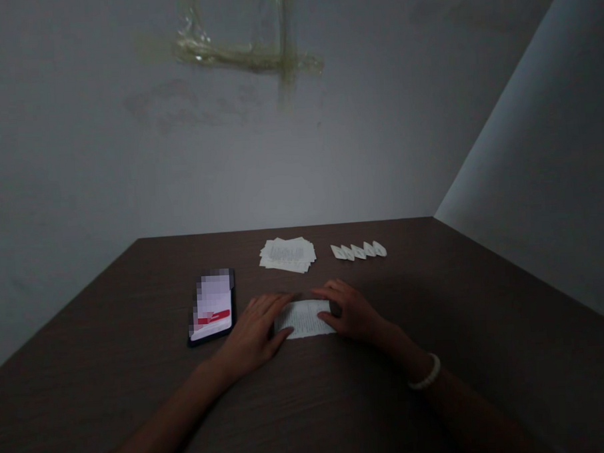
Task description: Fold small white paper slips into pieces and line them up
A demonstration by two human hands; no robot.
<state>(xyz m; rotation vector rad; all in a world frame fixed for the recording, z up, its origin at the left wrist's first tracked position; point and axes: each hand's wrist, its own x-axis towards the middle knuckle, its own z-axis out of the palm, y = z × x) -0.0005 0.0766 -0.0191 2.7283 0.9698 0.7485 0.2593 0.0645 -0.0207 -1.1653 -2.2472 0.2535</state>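
A small slip of printed paper [306, 320] lies flat on the table in front of me, lines of tiny text on its face. My left hand [259, 327] holds its left end, fingers along the top edge and thumb by the lower corner. At the other end, my right hand [353, 312] grips the slip with its thumb on the printed face and its fingers reaching past the top edge. The text is too small to read, and both side edges are partly hidden by my hands.
Behind the slip lies a loose stack of printed papers [287, 255]. To its right, several small folded white papers [358, 251] form an overlapping row. A lit phone [213, 307] rests left of my left hand. The brown table [135, 314] meets a wall [369, 150] with tape on it.
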